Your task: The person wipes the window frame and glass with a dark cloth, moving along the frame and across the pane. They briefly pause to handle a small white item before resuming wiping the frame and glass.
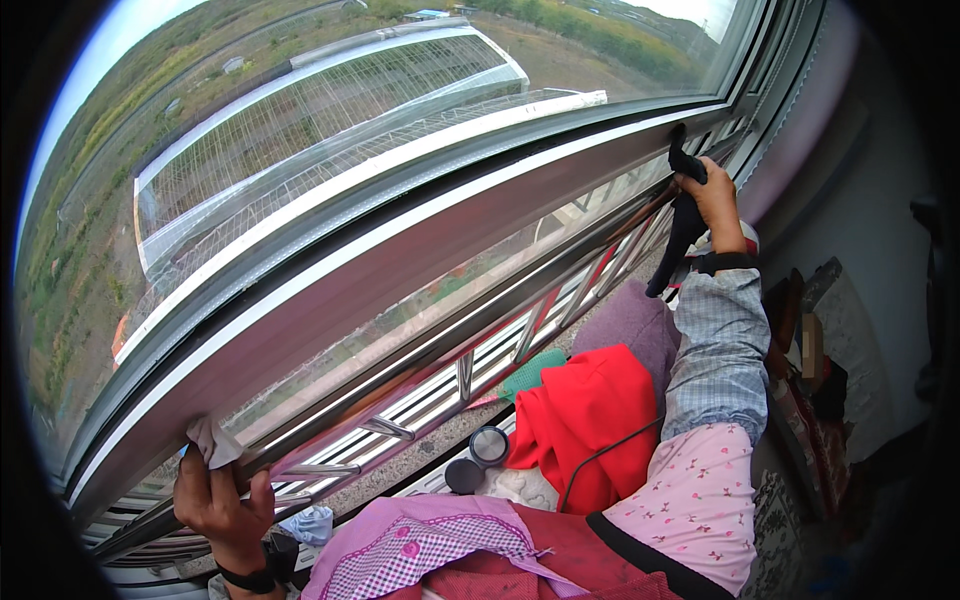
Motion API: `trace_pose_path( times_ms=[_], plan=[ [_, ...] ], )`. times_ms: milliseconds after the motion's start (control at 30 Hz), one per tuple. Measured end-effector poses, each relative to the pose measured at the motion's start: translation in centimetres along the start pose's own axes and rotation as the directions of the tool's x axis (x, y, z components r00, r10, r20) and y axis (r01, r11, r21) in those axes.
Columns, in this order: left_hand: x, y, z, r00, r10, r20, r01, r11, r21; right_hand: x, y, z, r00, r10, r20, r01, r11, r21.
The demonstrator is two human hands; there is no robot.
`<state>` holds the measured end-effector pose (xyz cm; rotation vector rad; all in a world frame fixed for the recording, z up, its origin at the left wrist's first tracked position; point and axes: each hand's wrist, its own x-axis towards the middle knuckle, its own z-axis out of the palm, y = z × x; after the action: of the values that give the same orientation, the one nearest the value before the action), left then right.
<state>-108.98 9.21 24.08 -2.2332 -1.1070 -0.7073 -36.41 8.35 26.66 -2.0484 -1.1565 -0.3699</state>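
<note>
My left hand [222, 500] is at the lower left, fingers closed on a small grey cloth [213, 442] that touches the lower part of the window frame [380, 262]. Far over to the right, my right hand [714, 195] grips a long black cloth [684, 232]. One end of it sticks up against the frame near the corner, and the rest hangs down over the rail. A metal railing [465, 375] runs slantwise between both hands, just inside the window. Dark bands circle both wrists.
Below the railing, a red cloth [590, 405], a purple cloth [630, 330], a round dark-lidded container [489, 445] and a green mesh piece [535, 373] crowd the stone sill. A crumpled pale-blue cloth [310, 524] lies near my left wrist. Outside stands a greenhouse-like frame [330, 110].
</note>
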Motion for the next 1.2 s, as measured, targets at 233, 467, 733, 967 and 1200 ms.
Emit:
trace_pose_path(
  times_ms=[233,467,733,967,1200],
  plan=[
    [0.1,-0.1,0.0,1.000,-0.005,0.026,0.005,1.000,-0.004,0.1,0.0,0.2,1.000,-0.021,-0.013,0.020,0.997,-0.078],
    [0.0,0.0,-0.2,0.999,-0.009,0.045,0.009,1.000,-0.010,0.0,0.2,0.3,0.997,0.038,0.064,-0.047,0.989,0.141],
    [-0.1,0.0,-0.4,0.998,-0.019,0.058,0.019,1.000,-0.002,0.3,0.6,0.1,0.993,0.026,0.116,-0.047,0.983,0.178],
    [0.0,0.1,-0.7,0.995,-0.038,0.093,0.038,0.999,-0.001,0.0,0.2,0.2,1.000,0.016,0.008,-0.016,0.997,0.071],
    [-0.1,0.0,-0.3,0.999,-0.018,0.048,0.019,1.000,-0.003,0.1,-0.5,-0.3,0.990,0.005,0.138,-0.021,0.994,0.110]
  ],
)
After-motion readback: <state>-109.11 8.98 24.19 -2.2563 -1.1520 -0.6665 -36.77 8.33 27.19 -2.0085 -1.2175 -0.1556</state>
